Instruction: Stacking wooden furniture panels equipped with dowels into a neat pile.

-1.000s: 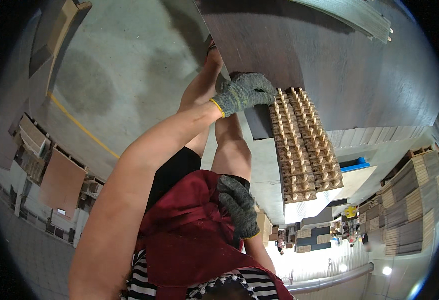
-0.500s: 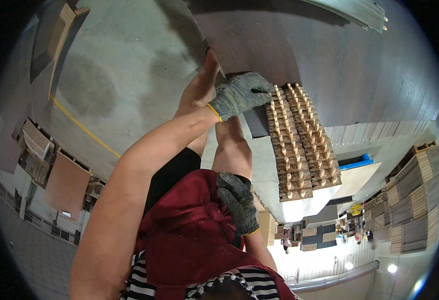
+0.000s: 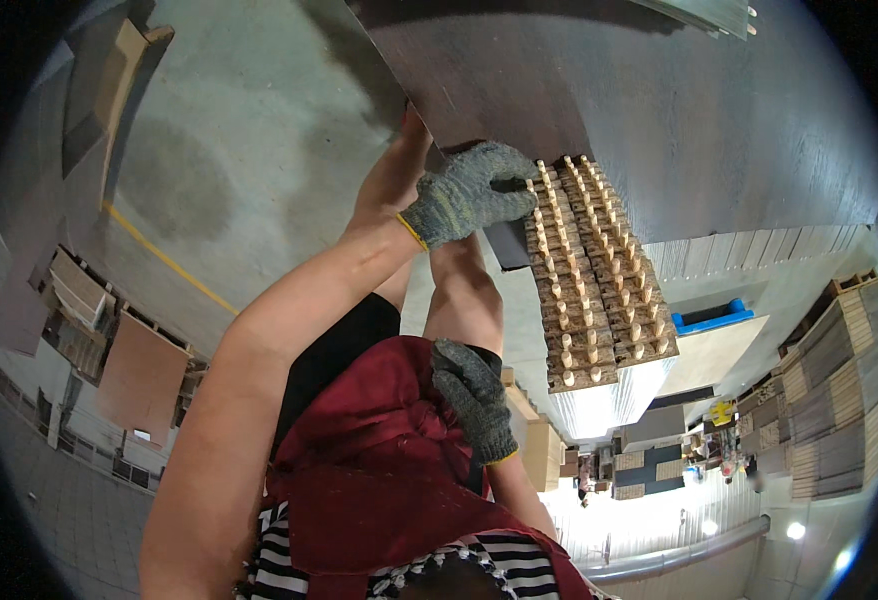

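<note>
My left hand (image 3: pixel 471 195), in a grey knitted glove with yellow cuff edging, reaches the near-left corner of the dark panel. Its thumb and fingertips pinch a pale wooden dowel (image 3: pixel 530 186) at the end of a row. Several rows of such dowels stand upright in two brown, rough-edged strips (image 3: pixel 604 280) lying side by side. My right hand (image 3: pixel 474 402), gloved alike, rests against the dark red apron (image 3: pixel 369 440) with fingers curled in. Whatever it may hold is hidden.
The large dark panel (image 3: pixel 709 130) spreads beyond the strips, with long pale slats (image 3: pixel 709 12) on its far end. A blue object (image 3: pixel 711 318) lies to the right of the strips. Stacked boards (image 3: pixel 829 395) stand at the right, a cardboard box (image 3: pixel 542 455) below.
The view has shifted slightly, so the panel and strips sit higher and farther left. My left hand stays at the dowel row's end; my right hand stays at the apron.
</note>
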Action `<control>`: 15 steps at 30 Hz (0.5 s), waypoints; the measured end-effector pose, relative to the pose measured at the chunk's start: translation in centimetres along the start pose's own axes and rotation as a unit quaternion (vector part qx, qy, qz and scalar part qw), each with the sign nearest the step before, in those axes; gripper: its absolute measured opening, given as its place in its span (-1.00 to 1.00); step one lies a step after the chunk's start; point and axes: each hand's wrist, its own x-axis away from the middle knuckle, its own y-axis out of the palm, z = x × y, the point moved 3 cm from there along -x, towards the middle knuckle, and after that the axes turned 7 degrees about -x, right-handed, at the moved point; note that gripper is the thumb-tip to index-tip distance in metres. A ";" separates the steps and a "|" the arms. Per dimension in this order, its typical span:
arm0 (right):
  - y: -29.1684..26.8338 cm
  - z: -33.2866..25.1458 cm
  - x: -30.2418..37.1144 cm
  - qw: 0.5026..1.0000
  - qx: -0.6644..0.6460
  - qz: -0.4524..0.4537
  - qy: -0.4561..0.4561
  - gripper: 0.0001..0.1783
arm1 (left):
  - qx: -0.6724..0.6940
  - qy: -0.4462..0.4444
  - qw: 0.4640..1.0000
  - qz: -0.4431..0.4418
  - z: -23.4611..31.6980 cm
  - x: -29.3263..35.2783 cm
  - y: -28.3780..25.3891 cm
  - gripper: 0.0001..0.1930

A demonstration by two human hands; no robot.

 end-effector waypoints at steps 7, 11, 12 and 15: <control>-0.1 0.3 0.1 1.000 -0.005 -0.001 0.013 -0.61 | 0.151 0.047 0.987 -0.039 0.2 0.2 -0.1 -0.69; -0.2 0.7 0.3 1.000 0.011 -0.010 0.011 -0.60 | 0.253 0.020 0.964 -0.083 0.6 0.6 -0.2 -0.69; -0.2 0.8 0.3 1.000 0.018 -0.014 0.010 -0.60 | 0.234 0.029 0.968 -0.085 0.9 0.7 -0.3 -0.69; -0.2 0.9 0.4 1.000 -0.006 -0.010 0.013 -0.61 | 0.230 0.000 0.969 -0.085 1.2 0.9 -0.3 -0.67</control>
